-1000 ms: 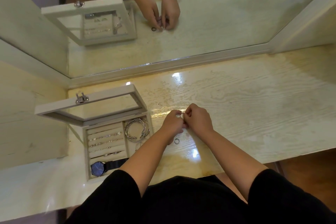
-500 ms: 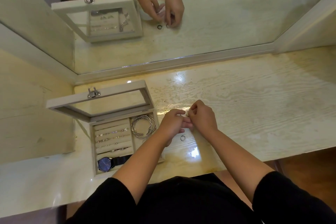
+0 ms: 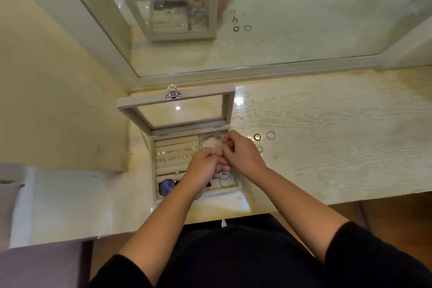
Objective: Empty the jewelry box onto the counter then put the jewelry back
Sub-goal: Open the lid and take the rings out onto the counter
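The beige jewelry box (image 3: pixel 196 194) stands open on the counter, its glass lid (image 3: pixel 175 94) propped up behind. Inside are rows of small rings and studs (image 3: pixel 174 155), silver bangles (image 3: pixel 208 139), a blue-faced watch (image 3: pixel 167 187) and a thin hoop (image 3: pixel 225 180). Both hands meet over the box's right compartments. My right hand (image 3: pixel 244 156) pinches with curled fingers above the bangles. My left hand (image 3: pixel 204 170) is curled just beneath it. Between them they seem to hold a tiny piece, mostly hidden. A dark ring (image 3: pixel 257 137), a silver ring (image 3: pixel 271 135) and a small earring (image 3: pixel 260 149) lie on the counter right of the box.
A mirror (image 3: pixel 292 25) runs along the back of the pale wood-grain counter (image 3: pixel 339 142) and reflects the box and rings. A cream side wall (image 3: pixel 58 100) stands close to the box's left. The counter's front edge is near my body.
My hands have moved left from the bare counter to above the box. Two more pieces now lie beside the ring on the counter. The view has shifted.
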`<state>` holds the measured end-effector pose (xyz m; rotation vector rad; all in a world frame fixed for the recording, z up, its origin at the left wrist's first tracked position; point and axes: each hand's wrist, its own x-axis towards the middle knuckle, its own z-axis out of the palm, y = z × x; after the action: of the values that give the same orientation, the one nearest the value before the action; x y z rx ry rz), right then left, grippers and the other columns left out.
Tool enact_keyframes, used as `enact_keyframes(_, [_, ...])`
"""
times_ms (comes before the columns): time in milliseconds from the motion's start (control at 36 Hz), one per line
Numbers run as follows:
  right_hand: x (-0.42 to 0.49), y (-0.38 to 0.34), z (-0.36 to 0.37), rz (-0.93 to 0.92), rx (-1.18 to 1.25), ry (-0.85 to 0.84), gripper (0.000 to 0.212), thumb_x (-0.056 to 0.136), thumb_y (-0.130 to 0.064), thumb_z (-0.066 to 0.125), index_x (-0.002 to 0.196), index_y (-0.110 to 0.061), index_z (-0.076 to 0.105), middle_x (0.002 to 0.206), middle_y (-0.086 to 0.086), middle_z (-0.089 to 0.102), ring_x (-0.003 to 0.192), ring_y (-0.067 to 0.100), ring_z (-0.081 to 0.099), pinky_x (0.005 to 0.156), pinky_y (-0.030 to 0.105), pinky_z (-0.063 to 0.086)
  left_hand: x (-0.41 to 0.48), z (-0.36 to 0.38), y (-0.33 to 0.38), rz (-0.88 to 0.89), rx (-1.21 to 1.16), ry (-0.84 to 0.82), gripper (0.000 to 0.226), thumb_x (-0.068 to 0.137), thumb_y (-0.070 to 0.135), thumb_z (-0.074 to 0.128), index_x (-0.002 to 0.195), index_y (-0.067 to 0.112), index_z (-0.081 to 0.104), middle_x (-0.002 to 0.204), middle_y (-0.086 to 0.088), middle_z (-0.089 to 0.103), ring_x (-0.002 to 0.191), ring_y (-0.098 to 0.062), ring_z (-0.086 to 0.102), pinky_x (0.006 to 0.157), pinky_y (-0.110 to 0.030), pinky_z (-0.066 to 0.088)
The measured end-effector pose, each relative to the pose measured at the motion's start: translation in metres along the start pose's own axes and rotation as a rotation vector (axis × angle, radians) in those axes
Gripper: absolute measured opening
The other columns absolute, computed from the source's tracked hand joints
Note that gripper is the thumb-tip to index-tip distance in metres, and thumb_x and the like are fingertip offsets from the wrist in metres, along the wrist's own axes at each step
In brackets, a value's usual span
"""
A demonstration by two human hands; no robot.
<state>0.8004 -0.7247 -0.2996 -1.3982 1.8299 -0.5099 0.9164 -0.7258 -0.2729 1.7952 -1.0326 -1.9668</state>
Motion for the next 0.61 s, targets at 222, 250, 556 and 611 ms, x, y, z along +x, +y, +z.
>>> enact_keyframes(222, [-0.010,-0.023,0.039,-0.118,-0.085,-0.140,0.014,0.086,-0.014,0.054,0.098,-0.010,0.059,0.086,0.008,0.066,0.082,0.025,0.060,0.069,0.030,0.042,-0.019,-0.052,-0.027,-0.004,-0.069,0.128,0.026,0.090,0.001,0.035,0.087,0.017,0.055,0.074,0.000,0.067,0.053,0.000,0.063,0.050,-0.015,0.041])
enact_keyframes(250, [-0.011,-0.026,0.043,-0.125,-0.101,-0.155,0.014,0.086,-0.014,0.054,0.099,-0.010,0.059,0.088,0.008,0.067,0.084,0.025,0.061,0.070,0.030,0.043,-0.021,-0.059,-0.030,-0.010,-0.077,0.150,0.025,0.091,0.001,0.035,0.089,0.017,0.054,0.074,0.000,0.067,0.055,-0.002,0.063,0.050,-0.015,0.041])
enact_keyframes(556, [-0.014,-0.047,0.075,-0.213,-0.288,-0.263,0.018,0.087,-0.016,0.054,0.102,-0.010,0.061,0.103,0.008,0.064,0.096,0.025,0.058,0.078,0.032,0.044,-0.028,-0.102,-0.055,-0.073,-0.083,0.253,0.027,0.089,0.001,0.032,0.104,0.014,0.051,0.081,-0.003,0.065,0.068,-0.011,0.062,0.057,-0.021,0.041])
enact_keyframes(611, [-0.014,-0.049,0.078,-0.222,-0.316,-0.270,0.019,0.086,-0.017,0.054,0.103,-0.009,0.061,0.103,0.009,0.063,0.096,0.027,0.058,0.077,0.032,0.044,-0.028,-0.105,-0.056,-0.075,-0.080,0.246,0.028,0.089,0.001,0.032,0.105,0.013,0.051,0.080,-0.003,0.065,0.067,-0.012,0.061,0.057,-0.021,0.041])
